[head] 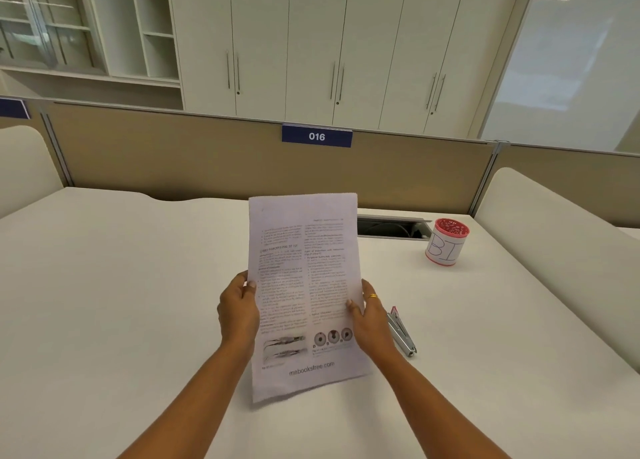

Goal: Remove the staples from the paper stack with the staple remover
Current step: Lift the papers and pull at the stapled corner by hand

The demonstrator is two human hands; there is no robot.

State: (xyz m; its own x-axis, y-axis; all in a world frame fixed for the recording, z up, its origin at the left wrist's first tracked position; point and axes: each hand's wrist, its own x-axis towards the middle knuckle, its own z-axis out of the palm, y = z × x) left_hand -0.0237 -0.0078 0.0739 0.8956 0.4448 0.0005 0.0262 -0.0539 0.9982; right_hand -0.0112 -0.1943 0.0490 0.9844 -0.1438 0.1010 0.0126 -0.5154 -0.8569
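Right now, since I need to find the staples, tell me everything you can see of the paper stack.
The paper stack is white printed sheets in portrait. Its top page shows two columns of small blurred text, pictures near the bottom and the line mebooksfree.com. It is held up, tilted, over the white table. The left hand grips its left edge and the right hand its right edge, thumbs on the front. No staple can be made out.
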